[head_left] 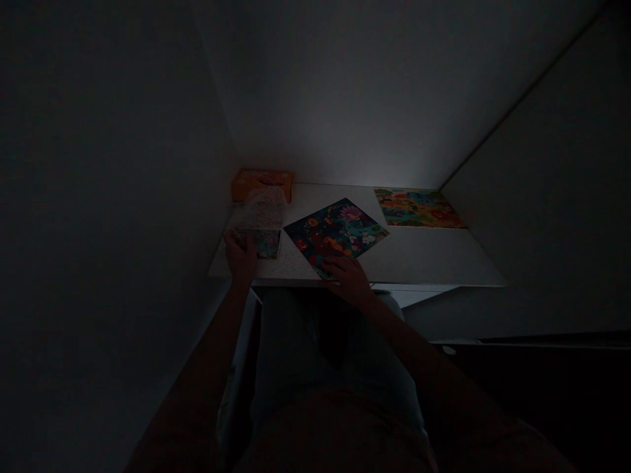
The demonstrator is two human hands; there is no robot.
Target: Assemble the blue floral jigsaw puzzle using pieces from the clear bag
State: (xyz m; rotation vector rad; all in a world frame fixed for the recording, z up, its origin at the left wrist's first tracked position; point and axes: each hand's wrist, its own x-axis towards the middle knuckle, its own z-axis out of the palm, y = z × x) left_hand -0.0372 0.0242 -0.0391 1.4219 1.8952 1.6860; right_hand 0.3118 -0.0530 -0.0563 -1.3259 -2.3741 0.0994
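The room is dim and details are hard to see. My left hand (241, 257) is at the left of the white table, fingers curled at the edge of a whitish see-through plastic bag (266, 209). A small colourful picture piece (269, 244) lies beside those fingers, partly under or inside the bag; I cannot tell which. My right hand (348, 276) rests with fingers stretched out on the near corner of a dark, colourful picture board (335, 230), perhaps a puzzle. This board lies turned at an angle across the middle of the table.
An orange box (263, 184) stands at the back left against the wall. Another bright picture board (419, 208) lies at the back right. Walls enclose the white table (434, 253) at the back and sides, and my legs are below its front edge.
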